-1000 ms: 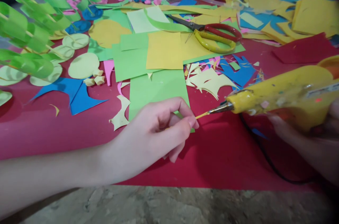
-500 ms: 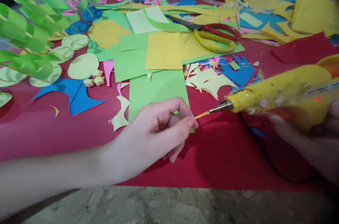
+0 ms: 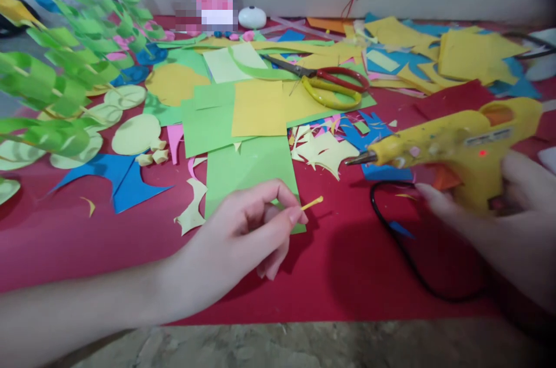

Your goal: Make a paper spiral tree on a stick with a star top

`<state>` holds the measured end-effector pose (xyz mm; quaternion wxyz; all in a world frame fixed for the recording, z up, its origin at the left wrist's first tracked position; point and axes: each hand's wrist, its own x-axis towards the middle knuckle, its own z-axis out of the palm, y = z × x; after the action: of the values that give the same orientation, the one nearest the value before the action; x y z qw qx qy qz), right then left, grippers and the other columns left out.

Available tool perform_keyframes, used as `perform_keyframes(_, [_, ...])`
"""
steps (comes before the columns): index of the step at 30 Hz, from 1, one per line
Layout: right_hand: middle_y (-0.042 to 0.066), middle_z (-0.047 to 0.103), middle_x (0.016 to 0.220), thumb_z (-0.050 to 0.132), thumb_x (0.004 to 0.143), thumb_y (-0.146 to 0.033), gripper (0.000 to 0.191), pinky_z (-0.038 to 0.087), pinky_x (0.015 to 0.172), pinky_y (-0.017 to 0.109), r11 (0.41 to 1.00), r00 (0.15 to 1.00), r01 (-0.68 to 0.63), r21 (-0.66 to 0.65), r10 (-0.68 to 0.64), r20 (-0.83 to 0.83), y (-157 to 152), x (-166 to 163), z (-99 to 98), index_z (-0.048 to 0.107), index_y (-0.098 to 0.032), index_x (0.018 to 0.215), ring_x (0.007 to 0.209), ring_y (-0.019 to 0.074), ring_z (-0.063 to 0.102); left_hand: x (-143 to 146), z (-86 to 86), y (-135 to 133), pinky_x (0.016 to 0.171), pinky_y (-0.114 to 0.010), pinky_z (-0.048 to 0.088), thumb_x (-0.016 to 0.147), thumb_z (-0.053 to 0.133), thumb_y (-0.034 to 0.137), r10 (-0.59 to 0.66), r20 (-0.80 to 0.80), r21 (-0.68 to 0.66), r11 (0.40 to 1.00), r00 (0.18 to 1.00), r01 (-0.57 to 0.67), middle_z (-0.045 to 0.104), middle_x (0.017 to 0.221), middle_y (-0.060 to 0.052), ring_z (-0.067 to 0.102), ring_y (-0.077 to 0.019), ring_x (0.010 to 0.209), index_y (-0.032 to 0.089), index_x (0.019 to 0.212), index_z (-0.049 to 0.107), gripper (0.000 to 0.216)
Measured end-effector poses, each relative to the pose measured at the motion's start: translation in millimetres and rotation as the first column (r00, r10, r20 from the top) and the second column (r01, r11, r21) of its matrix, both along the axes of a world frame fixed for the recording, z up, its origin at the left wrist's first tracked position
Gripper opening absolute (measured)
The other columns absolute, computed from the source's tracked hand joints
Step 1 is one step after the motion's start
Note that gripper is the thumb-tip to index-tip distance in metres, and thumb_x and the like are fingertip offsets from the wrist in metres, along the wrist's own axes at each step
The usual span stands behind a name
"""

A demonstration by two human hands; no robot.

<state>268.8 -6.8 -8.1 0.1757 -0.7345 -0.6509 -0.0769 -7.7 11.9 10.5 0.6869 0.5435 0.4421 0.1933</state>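
My left hand (image 3: 243,234) is closed in a pinch on a thin yellow stick (image 3: 311,203), whose tip carries a small blob and points right. It hovers over a green paper sheet (image 3: 247,168) on the red table cover (image 3: 130,240). My right hand (image 3: 499,223) grips the handle of a yellow glue gun (image 3: 452,142), with a finger by the orange trigger. The gun's metal nozzle (image 3: 359,158) points left and is a short way right of and above the stick's tip. A black cord (image 3: 391,229) loops from the gun across the cover.
Red and yellow scissors (image 3: 334,81) lie on yellow and green sheets behind. Blue, yellow and pale paper scraps are scattered around. Green paper leaves on sticks (image 3: 56,84) overhang the left side. Pale paper discs (image 3: 136,133) lie left. A white round object (image 3: 252,17) stands by the wall.
The glue gun has pulled away to the right; its nozzle no longer touches the stick's tip. The view has tilted up, showing more of the wall.
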Motion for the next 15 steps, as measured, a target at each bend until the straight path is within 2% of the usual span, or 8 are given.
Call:
perform_keyframes(2, [0.000, 0.044, 0.052, 0.050, 0.066, -0.068, 0.047, 0.032, 0.041, 0.028, 0.999, 0.999, 0.027, 0.022, -0.026, -0.032, 6.3, 4.3, 5.5, 0.037, -0.024, 0.063, 0.043, 0.0124, 0.038, -0.7, -0.3, -0.4, 0.044, -0.014, 0.033, 0.088, 0.041, 0.029, 0.002, 0.016, -0.017, 1.000, 1.000, -0.001, 0.049, 0.042, 0.008, 0.043, -0.0048, 0.040, 0.020, 0.073, 0.048, 0.019])
perform_keyframes(5, [-0.001, 0.043, 0.051, 0.054, 0.064, -0.065, 0.045, 0.029, 0.039, 0.027, 0.995, 0.994, 0.101, -0.016, -0.101, -0.033, 16.8, 20.2, 10.0, 0.037, -0.024, 0.066, 0.041, 0.0126, 0.036, -0.2, -0.8, -0.8, 0.046, -0.015, 0.035, 0.088, 0.042, 0.027, 0.015, 0.024, -0.030, 0.999, 1.000, -0.014, 0.049, 0.043, 0.007, 0.043, -0.0049, 0.041, 0.019, 0.073, 0.047, 0.019])
perform_keyframes(10, [0.002, 0.046, 0.056, 0.053, 0.074, -0.051, 0.034, 0.033, 0.048, 0.029, 0.951, 0.960, 0.277, -0.139, -0.269, 0.071, 38.3, 55.8, 13.2, 0.034, -0.024, 0.068, 0.047, 0.0157, 0.041, 2.9, -0.2, 0.7, 0.046, -0.016, 0.036, 0.088, 0.044, 0.029, 0.046, 0.036, -0.027, 0.999, 0.998, -0.045, 0.054, 0.056, 0.005, 0.049, -0.0055, 0.046, 0.018, 0.073, 0.049, 0.019])
perform_keyframes(12, [0.005, 0.049, 0.059, 0.050, 0.077, -0.047, 0.029, 0.034, 0.048, 0.030, 0.943, 0.954, 0.296, -0.153, -0.286, 0.087, 47.1, 68.6, 10.3, 0.038, -0.022, 0.069, 0.048, 0.0169, 0.042, 3.9, 1.7, 1.4, 0.047, -0.017, 0.036, 0.086, 0.046, 0.030, 0.051, -0.004, -0.003, 0.999, 0.999, -0.051, 0.055, 0.062, 0.003, 0.051, -0.0067, 0.051, 0.017, 0.073, 0.052, 0.020])
perform_keyframes(15, [0.010, 0.053, 0.061, 0.050, 0.076, -0.047, 0.029, 0.035, 0.048, 0.031, 0.956, 0.964, 0.259, -0.141, -0.247, 0.102, 57.3, 83.3, 0.5, 0.047, -0.019, 0.070, 0.049, 0.0192, 0.044, 4.7, 5.8, 1.7, 0.051, -0.017, 0.038, 0.084, 0.049, 0.030, 0.052, -0.038, 0.047, 0.998, 0.998, -0.050, 0.056, 0.067, 0.001, 0.050, -0.0079, 0.058, 0.016, 0.073, 0.057, 0.019])
